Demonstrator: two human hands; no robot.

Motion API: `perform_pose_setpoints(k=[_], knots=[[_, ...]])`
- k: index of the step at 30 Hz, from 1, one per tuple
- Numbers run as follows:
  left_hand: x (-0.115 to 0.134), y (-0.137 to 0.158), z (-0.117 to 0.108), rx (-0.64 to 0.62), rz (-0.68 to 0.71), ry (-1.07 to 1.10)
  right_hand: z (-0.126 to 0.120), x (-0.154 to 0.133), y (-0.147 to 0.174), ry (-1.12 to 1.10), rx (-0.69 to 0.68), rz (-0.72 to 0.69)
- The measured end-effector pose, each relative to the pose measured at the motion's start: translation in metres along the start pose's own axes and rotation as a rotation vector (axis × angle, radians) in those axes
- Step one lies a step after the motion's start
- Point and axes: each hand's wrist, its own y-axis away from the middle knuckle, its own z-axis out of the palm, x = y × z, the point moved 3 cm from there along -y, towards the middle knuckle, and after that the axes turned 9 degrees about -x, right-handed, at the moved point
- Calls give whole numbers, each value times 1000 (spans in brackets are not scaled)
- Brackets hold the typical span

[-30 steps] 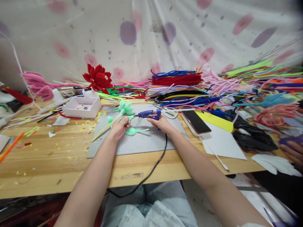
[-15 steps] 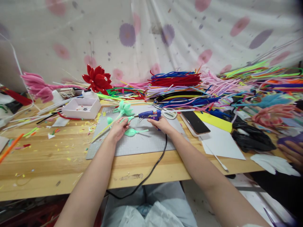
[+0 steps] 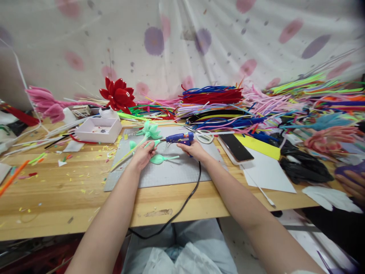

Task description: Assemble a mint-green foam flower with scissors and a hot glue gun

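Holding blue glue gun (image 3: 178, 138) at green piece (image 3: 156, 142).

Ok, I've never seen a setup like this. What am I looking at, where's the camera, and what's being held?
There's no machine: someone is working bare-handed, filmed by one head-worn camera looking forward and down. The left hand holds a small green piece; the right hand grips a blue glue gun, nozzle pointed at it. Beneath is a gray mat on a wooden table, with a green flower and green leaf shape. To the right lies a phone; a co-worker's hand shows at the right edge.
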Motion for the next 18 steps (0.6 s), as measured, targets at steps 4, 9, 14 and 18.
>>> perform_pose_setpoints(k=[4,9,14,18], knots=[[1,1,1,12,-9,-1,-1,2,0,26,20,6],[1,1,2,7,-7,-2,1,0,1,-17,-26,-28],[1,1,2,7,-7,4,0,-3,2,14,-6,-4],[1,1,2,9,-10,1,2,-6,2,-26,-31,-14]])
